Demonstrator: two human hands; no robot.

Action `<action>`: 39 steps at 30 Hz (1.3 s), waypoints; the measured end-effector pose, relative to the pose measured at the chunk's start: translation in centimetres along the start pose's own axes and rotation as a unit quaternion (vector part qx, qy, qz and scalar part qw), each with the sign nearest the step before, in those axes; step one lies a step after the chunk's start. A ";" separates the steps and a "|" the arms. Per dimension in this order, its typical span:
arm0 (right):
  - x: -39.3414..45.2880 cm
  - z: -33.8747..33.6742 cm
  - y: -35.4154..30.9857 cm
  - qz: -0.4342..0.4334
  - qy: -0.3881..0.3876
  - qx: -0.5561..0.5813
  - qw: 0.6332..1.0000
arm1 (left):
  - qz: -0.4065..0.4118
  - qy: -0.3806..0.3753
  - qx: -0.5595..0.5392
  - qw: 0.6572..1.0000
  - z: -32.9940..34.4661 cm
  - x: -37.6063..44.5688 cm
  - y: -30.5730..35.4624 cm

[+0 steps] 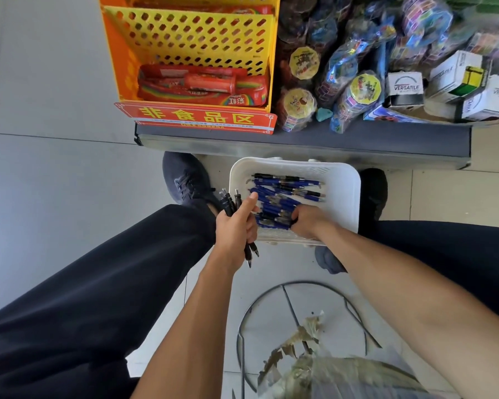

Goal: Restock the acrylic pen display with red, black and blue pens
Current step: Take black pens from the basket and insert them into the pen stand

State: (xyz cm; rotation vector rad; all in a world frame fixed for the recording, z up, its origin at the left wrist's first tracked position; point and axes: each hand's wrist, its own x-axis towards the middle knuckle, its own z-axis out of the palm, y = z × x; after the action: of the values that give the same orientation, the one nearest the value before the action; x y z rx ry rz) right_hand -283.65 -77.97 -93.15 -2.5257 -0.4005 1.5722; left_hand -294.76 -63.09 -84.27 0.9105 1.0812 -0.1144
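Note:
A white plastic basket (340, 185) sits on the floor between my feet, holding several blue pens (285, 194). My left hand (236, 226) grips a bundle of black pens (229, 201), their ends sticking out above and below my fist at the basket's left rim. My right hand (307, 220) reaches into the basket with its fingers curled down among the blue pens; whether it grips any is hidden. The acrylic pen display is not in view.
A grey shelf edge (300, 139) runs across above the basket, carrying an orange and yellow candy rack (190, 53) and packaged toys and boxes (406, 84). A round wire stool frame (294, 312) stands close below my arms. My shoes (185, 180) flank the basket.

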 end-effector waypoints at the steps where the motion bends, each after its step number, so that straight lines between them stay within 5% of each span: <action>1: 0.0 0.0 0.0 0.000 0.000 0.010 1.000 | -0.001 0.000 -0.003 1.000 0.0 0.0 0.0; 14: -0.3 0.0 0.8 -0.012 -0.008 0.044 0.999 | -0.025 0.032 0.001 0.999 0.4 0.1 0.3; 22: -3.4 -1.4 0.0 -0.062 0.011 0.320 0.945 | 0.002 0.060 0.021 0.998 0.8 -0.1 0.4; 26: -5.7 -1.9 -0.7 -0.117 -0.076 0.434 0.890 | 0.023 0.064 0.048 0.997 1.8 -0.5 0.4; 35: -6.9 -2.1 -2.2 -0.172 -0.169 0.408 0.880 | 0.009 0.125 0.048 0.991 2.4 -0.2 0.8; 37: -5.9 -2.2 -2.2 -0.148 -0.133 0.415 0.888 | 0.008 0.128 0.017 0.992 2.1 -0.2 1.1; 39: -4.1 -2.3 -1.4 -0.115 -0.011 0.353 0.928 | 0.001 0.113 0.002 0.994 1.9 -0.3 1.4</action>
State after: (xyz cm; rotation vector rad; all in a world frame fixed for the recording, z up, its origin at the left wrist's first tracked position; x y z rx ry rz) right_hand -283.55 -77.83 -88.24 -1.8395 -0.0905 1.3363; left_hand -292.87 -63.65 -82.91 0.9439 1.2905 -0.0121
